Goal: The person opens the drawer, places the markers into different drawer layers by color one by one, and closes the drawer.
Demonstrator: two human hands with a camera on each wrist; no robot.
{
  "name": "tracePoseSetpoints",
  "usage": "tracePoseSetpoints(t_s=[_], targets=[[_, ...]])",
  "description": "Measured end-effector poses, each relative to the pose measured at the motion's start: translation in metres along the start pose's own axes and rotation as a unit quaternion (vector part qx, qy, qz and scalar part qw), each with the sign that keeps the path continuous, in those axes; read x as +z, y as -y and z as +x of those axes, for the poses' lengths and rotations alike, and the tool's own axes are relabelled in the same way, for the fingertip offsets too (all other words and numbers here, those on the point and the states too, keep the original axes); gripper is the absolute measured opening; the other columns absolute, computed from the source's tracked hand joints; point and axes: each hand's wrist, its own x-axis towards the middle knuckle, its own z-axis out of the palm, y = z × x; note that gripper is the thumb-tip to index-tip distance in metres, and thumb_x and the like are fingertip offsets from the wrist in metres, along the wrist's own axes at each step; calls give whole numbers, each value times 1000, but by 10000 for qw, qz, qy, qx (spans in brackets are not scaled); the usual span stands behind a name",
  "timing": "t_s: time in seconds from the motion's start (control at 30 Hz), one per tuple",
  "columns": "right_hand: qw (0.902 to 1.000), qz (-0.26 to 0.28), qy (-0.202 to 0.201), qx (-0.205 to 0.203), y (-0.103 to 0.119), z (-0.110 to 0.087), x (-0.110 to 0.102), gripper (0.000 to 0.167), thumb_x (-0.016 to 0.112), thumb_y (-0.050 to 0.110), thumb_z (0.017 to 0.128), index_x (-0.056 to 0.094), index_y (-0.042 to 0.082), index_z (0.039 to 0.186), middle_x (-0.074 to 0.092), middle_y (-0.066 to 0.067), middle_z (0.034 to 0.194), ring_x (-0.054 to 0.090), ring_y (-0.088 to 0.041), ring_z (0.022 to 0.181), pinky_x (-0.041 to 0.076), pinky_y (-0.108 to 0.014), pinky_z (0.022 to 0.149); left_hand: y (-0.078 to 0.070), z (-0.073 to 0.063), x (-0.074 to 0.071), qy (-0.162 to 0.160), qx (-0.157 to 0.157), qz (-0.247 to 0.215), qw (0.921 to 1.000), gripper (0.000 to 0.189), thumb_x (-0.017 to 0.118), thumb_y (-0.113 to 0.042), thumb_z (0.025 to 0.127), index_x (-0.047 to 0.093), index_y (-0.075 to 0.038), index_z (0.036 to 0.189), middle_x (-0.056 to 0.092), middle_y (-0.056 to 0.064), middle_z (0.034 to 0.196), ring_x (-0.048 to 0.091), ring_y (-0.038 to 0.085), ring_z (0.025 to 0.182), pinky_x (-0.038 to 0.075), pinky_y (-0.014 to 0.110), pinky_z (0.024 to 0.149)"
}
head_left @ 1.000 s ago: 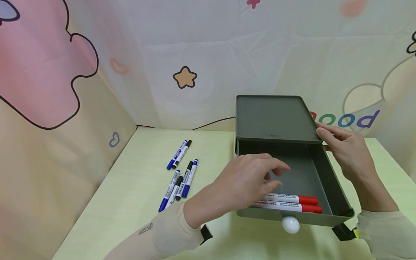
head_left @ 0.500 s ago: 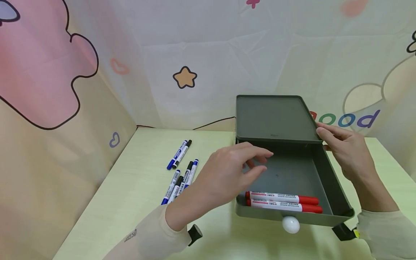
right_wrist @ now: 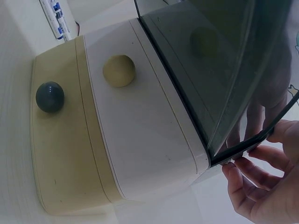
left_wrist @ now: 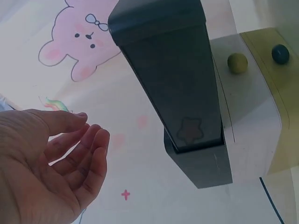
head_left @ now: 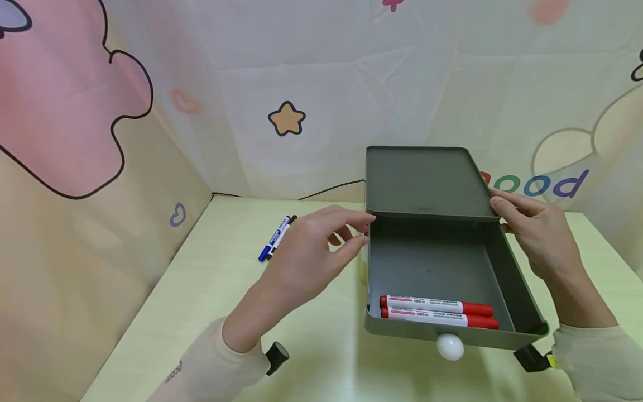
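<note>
A small drawer cabinet (head_left: pixel 424 181) with a dark green top stands on the table, its top drawer (head_left: pixel 432 254) pulled out by a white knob (head_left: pixel 450 347) side. Two white markers with red caps (head_left: pixel 436 305) lie side by side along the drawer's front wall. My left hand (head_left: pixel 307 254), fingers loosely bent and holding nothing, hovers just left of the drawer. In the left wrist view, a gap shows between that hand and the drawer. With thumb above and fingers below, my right hand (head_left: pixel 540 237) grips the cabinet's right top edge.
Behind my left hand lie a blue marker (head_left: pixel 273 239) and a black one, partly covered. Below the open drawer are a white drawer (right_wrist: pixel 145 130) with a yellow knob (right_wrist: pixel 119 71) and a beige drawer (right_wrist: pixel 60 154) with a dark knob (right_wrist: pixel 50 96). A printed curtain (head_left: pixel 321 56) hangs behind.
My left hand has moved left from over the drawer to beside it, uncovering the red markers and covering several blue and black ones. The right hand keeps its grip.
</note>
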Motion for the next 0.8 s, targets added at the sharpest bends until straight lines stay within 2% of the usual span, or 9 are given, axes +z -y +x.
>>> tracePoseSetpoints(t_s=[0.23,0.4,0.5,0.67,0.8], targets=[[10000,63,9,-31,-1,0,0,49,60,29,106,54,4,148,62,30,106,59,4,97,48,-8,75,8,-9,-4,-109,-286,-59,9995,23,73,-5,95,77,-9,118,74,-3,102,66,5,85,56,21,73],[9999,133,15,-31,-1,0,0,49,61,28,105,55,4,148,64,29,105,60,4,97,49,-8,75,10,-21,0,-232,-695,-65,9973,22,72,-7,96,77,-10,118,73,-5,99,66,4,82,56,22,72],[9999,153,10,-33,-1,0,1,48,61,27,105,55,5,147,64,29,105,60,4,96,49,-8,75,7,-30,4,-488,-962,-177,9940,21,73,-9,96,78,-11,116,73,-6,100,65,4,81,57,24,71],[9999,112,11,-25,-1,0,0,48,61,28,105,55,5,148,63,30,106,60,5,97,49,-8,75,-5,-50,13,-826,-1292,-634,9861,18,76,-12,95,78,-12,113,74,-8,97,66,4,77,58,25,70],[9999,113,2,-35,-1,0,0,48,61,28,105,55,5,148,63,30,105,60,4,96,49,-8,75,-14,-64,20,-898,-1251,-991,9831,14,76,-11,95,78,-14,109,73,-10,93,66,5,74,58,26,68]])
